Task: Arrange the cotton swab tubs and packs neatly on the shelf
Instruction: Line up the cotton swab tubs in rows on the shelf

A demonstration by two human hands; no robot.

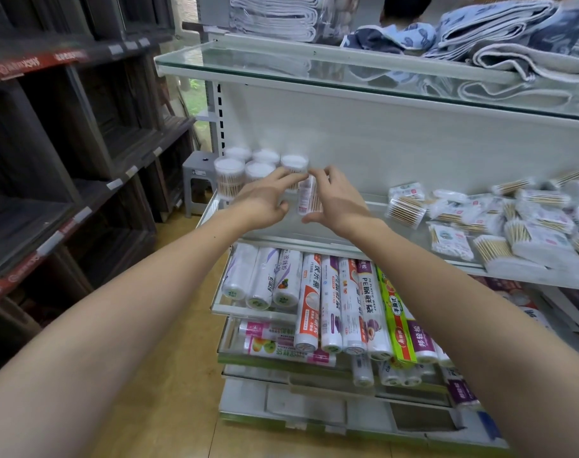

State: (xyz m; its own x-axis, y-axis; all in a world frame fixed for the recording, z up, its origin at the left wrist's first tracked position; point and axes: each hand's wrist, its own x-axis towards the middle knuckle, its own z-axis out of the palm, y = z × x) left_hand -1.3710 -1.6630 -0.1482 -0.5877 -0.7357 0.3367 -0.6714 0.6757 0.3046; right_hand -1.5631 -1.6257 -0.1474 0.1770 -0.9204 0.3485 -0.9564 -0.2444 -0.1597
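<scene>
Several clear round cotton swab tubs [230, 175] with white lids stand grouped at the left end of the glass shelf [347, 223]. One more tub [306, 196] sits between my two hands, just in front of the group. My left hand [265, 201] reaches around its left side with fingers extended toward the tub's top. My right hand [337, 200] cups its right side, with the thumb low in front and the fingertips at the top. Loose cotton swab packs [407, 208] lie in a jumbled heap at the right of the same shelf.
Rolls of plastic wrap and bags [309, 302] fill the lower shelves. Folded towels [499, 44] lie on the glass shelf above. Dark wooden shelving [66, 143] stands at the left, with a grey stool [198, 173] beyond the shelf end. A person stands behind the top shelf.
</scene>
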